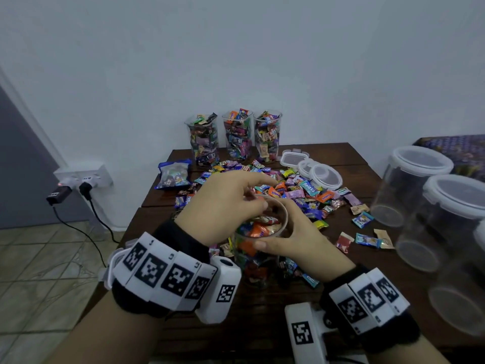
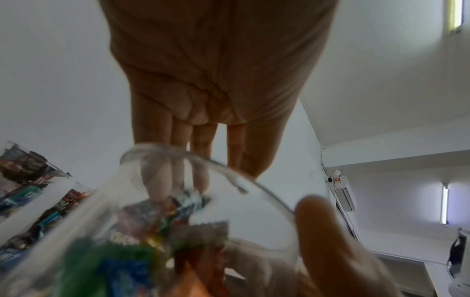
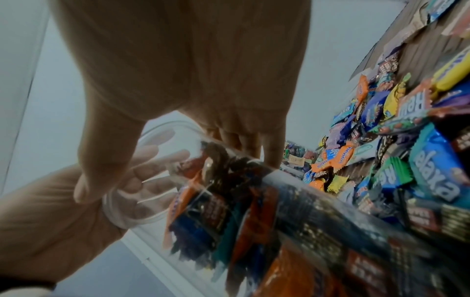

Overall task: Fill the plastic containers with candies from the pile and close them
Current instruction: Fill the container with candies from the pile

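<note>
My right hand (image 1: 296, 239) has its grip closed around a clear container (image 1: 258, 248) of candies, thumb on the near rim, fingers wrapped round the far side. My left hand (image 1: 223, 206) reaches over the mouth, fingertips (image 2: 159, 180) dipped inside and resting on the top wrappers; I cannot tell whether they pinch a candy.

Only the left wrist view looks through the container wall to show those fingertips touching the candies, with the right thumb (image 2: 320, 227) pressed on the outside. The right wrist view alone shows the container packed nearly to the rim, with the loose candy pile (image 3: 396, 144) just beside it.

From the head view the container stands on the dark wooden table (image 1: 262, 324), near its front edge, where bare wood lies in front of my wrists. The pile (image 1: 301, 193) spreads just behind the container. Three filled, lidless containers (image 1: 235, 136) line the back edge, a candy bag (image 1: 173, 175) lies back left, and loose lids (image 1: 315, 172) sit back right. Closed empty containers (image 1: 420, 185) crowd the right side.
</note>
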### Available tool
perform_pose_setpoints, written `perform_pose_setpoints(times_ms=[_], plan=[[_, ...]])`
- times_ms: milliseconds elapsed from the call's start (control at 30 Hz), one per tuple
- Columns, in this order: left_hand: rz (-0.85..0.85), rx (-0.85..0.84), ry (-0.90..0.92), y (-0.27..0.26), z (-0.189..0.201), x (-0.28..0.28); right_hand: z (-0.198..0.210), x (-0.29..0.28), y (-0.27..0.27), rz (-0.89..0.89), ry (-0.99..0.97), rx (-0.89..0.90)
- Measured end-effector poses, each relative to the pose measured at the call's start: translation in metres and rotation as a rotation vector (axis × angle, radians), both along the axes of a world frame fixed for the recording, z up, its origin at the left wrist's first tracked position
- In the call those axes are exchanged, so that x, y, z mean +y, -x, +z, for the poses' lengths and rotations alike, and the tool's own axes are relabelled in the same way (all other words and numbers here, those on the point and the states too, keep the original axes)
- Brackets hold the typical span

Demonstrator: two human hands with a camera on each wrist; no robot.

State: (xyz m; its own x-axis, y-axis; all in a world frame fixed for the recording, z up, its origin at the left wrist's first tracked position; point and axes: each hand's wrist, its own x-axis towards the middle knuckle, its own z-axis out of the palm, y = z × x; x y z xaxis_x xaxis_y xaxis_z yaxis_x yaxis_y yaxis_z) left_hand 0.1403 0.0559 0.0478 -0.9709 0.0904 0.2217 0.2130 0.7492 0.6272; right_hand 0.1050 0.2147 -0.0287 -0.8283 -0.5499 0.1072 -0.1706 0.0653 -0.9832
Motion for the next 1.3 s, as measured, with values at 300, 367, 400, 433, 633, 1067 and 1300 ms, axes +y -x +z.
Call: perform_pose_setpoints(times_ms=[300, 367, 400, 433, 633, 1067, 1300], plan=[[-0.013, -0.006, -0.128, 0.0, -0.003, 0.001, -0.001, 0.0, 0.001, 0.01, -0.025, 0.027], [-0.004, 0.026, -0.223, 0.0, -0.005, -0.001, 0.0, 0.002, 0.003, 0.029, -0.031, 0.019], [0.01, 0.047, -0.271, 0.001, -0.005, -0.004, 0.0, 0.004, 0.004, 0.037, -0.045, 0.018], [0.03, 0.067, -0.309, 0.001, -0.005, -0.007, -0.001, 0.006, 0.005, 0.041, -0.071, 0.02], [0.197, 0.015, -0.373, 0.003, -0.012, -0.05, 0.004, 0.029, 0.02, 0.075, -0.441, 0.122], [0.165, -0.677, 0.44, 0.017, -0.07, -0.066, -0.004, 0.043, 0.043, 0.342, -1.314, 0.259], [0.1, -0.842, 0.686, 0.029, -0.086, -0.056, -0.013, 0.019, 0.047, 0.415, -1.39, 0.341]])
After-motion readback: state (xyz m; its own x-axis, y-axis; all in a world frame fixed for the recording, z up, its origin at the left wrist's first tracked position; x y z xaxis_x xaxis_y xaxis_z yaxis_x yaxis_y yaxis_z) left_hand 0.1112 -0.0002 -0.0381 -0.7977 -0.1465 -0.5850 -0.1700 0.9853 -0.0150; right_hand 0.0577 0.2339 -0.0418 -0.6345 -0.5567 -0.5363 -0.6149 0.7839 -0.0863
